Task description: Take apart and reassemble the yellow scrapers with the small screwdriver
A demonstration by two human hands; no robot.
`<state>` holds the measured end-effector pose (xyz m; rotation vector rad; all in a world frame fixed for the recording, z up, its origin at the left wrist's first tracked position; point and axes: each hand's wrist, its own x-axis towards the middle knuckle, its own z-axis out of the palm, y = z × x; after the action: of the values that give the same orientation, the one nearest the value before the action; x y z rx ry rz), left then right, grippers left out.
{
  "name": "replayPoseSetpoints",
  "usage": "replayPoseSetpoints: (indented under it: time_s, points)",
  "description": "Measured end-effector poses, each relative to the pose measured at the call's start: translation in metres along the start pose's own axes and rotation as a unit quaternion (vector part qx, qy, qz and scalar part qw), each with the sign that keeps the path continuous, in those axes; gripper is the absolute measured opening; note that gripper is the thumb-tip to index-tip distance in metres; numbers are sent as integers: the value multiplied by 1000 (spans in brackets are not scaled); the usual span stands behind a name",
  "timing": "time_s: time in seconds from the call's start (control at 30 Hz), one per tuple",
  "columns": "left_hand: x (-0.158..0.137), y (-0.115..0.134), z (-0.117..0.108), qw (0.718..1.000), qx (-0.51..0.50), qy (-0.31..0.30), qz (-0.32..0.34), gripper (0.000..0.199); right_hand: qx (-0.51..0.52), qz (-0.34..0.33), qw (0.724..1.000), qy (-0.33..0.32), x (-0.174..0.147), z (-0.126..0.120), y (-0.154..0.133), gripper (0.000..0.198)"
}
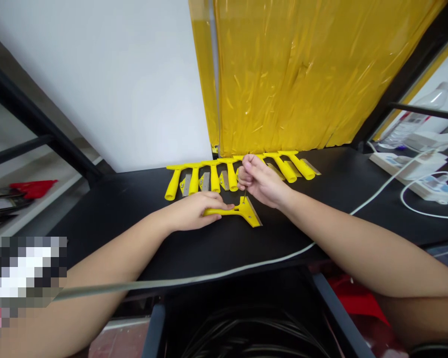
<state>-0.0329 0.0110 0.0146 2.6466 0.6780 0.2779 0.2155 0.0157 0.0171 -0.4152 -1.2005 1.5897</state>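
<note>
My left hand is closed around the handle of a yellow scraper, which lies on the black tabletop with its metal blade edge facing right. Above the scraper's head, the fingers of my right hand pinch a thin metal hex key. Its tip meets the scraper head near the far screw, and the rest is mostly hidden by the fingers. Behind both hands stretches a row of several yellow scraper handles, with metal blades and small yellow clamp pieces between them.
A white cable crosses in front of the table and over its right side. Power strips and a plastic bottle are at the right. A white panel and yellow wrapped stack stand behind. An open drawer lies below.
</note>
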Motion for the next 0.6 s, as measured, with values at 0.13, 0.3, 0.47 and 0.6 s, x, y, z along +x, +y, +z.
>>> replayPoseSetpoints:
  time_s: [0.13, 0.3, 0.47, 0.6]
  points:
    - [0, 0, 0, 1000, -3, -2, -1, 44, -35, -13, 999, 37, 3, -5, 2, 35]
    - [0, 0, 0, 1000, -3, -1, 1, 43, -44, 18, 999, 6, 6, -14, -1, 29]
    - [-1, 0, 0, 1000, -3, 2, 5, 43, 21, 8, 1000, -5, -1, -2, -1, 28]
    - [-1, 1, -1, 1000, 3, 4, 7, 44, -3, -8, 1000, -1, 0, 0, -1, 34]
